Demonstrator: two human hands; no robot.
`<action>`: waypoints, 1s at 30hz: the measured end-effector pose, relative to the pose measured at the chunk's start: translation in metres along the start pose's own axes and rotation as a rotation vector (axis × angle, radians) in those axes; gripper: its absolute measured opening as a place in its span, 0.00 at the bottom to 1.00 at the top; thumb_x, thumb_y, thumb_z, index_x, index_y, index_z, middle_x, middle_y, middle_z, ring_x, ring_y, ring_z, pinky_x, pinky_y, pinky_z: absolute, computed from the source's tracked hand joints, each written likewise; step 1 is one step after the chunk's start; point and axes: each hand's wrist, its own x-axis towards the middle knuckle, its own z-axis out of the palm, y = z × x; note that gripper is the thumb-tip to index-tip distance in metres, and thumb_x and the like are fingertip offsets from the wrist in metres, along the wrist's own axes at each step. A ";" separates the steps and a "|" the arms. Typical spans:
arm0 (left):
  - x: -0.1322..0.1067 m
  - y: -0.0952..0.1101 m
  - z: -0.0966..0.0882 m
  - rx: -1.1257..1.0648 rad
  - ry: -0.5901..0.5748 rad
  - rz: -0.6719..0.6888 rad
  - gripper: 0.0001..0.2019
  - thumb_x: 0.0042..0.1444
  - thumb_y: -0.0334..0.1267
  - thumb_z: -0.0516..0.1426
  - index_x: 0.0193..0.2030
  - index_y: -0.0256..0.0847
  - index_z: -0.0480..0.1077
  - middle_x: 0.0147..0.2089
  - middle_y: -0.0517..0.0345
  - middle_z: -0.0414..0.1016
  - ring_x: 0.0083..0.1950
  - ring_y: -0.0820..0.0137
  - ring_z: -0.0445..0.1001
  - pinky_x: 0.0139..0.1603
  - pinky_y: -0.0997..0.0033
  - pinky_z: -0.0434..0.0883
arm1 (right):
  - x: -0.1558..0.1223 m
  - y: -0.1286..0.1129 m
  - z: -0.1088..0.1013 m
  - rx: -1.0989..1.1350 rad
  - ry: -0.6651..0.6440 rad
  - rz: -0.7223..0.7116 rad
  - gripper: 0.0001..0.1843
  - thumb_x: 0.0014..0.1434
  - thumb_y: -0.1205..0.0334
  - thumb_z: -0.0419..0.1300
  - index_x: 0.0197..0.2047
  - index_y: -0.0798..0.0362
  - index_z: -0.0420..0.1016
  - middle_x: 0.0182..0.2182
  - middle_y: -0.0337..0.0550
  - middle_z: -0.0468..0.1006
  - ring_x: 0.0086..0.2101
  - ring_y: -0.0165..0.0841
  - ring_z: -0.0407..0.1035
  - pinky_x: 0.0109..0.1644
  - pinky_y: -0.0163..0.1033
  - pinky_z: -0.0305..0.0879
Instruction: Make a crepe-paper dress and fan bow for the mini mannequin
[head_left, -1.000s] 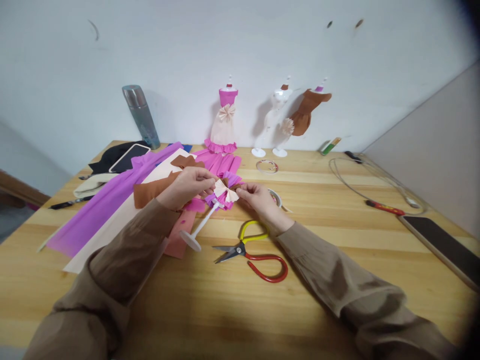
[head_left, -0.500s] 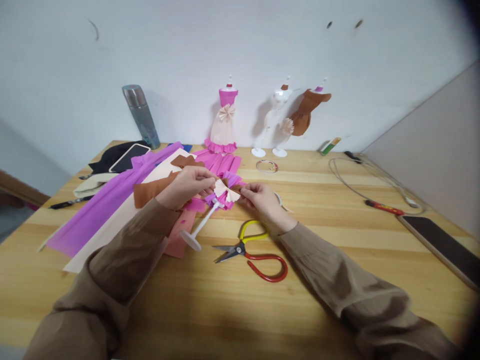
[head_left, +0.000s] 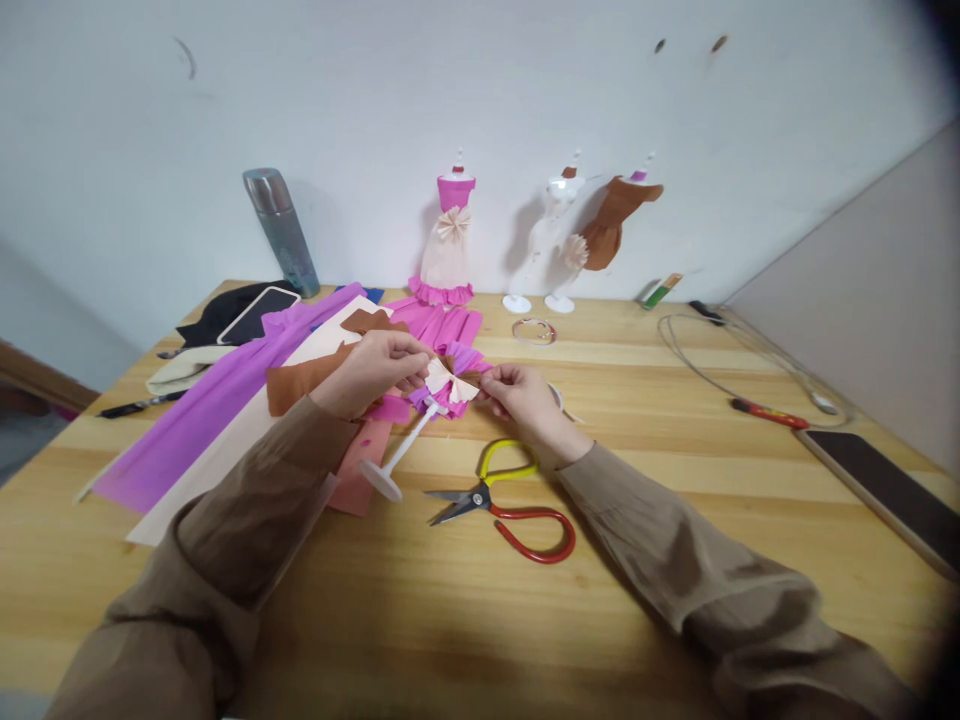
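My left hand [head_left: 390, 362] is closed in a pinch at the left edge of a cream pleated paper bow [head_left: 453, 384]. On the bow's other side my right hand [head_left: 519, 398] pinches the end of a thin brown paper strip [head_left: 472, 378]. This strip passes by the middle of the bow, and its left end seems to run to my left fingertips. Behind them are purple and pink ruffles on a small dress form lying tilted, its white stand [head_left: 405, 450] pointing toward me. Open scissors [head_left: 480, 497] with yellow and red handles lie just below.
Purple crepe paper [head_left: 195, 430], cream paper [head_left: 199, 470] and brown paper [head_left: 300, 385] spread on the left. Along the wall stand a flask [head_left: 281, 230], a pink-and-cream dressed form [head_left: 448, 240], a bare white form [head_left: 551, 225] and a brown-dressed one [head_left: 611, 225]. A phone [head_left: 885, 490] and cable [head_left: 675, 355] lie right.
The bow has shifted very slightly to the left between my hands. Both hands keep their pinch in nearly the same place.
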 end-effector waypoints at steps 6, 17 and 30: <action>0.000 0.001 0.000 0.006 -0.003 0.000 0.04 0.54 0.29 0.58 0.35 0.31 0.74 0.30 0.54 0.77 0.26 0.78 0.73 0.29 0.79 0.71 | -0.001 -0.001 -0.001 0.028 -0.024 0.019 0.16 0.45 0.51 0.65 0.23 0.56 0.70 0.17 0.38 0.72 0.14 0.21 0.56 0.15 0.29 0.47; -0.006 0.006 -0.006 0.014 0.127 0.135 0.13 0.54 0.31 0.54 0.19 0.37 0.60 0.14 0.65 0.60 0.16 0.81 0.57 0.18 0.82 0.54 | -0.012 -0.020 -0.006 0.178 -0.119 -0.113 0.18 0.49 0.47 0.64 0.27 0.53 0.65 0.18 0.32 0.68 0.15 0.20 0.53 0.19 0.29 0.45; -0.020 0.023 -0.013 -0.092 0.269 0.277 0.25 0.58 0.42 0.56 0.15 0.39 0.49 0.13 0.68 0.46 0.16 0.82 0.46 0.18 0.76 0.44 | -0.061 -0.050 -0.016 -0.316 -1.168 -0.229 0.09 0.58 0.62 0.59 0.30 0.58 0.70 0.21 0.35 0.68 0.23 0.23 0.60 0.27 0.29 0.56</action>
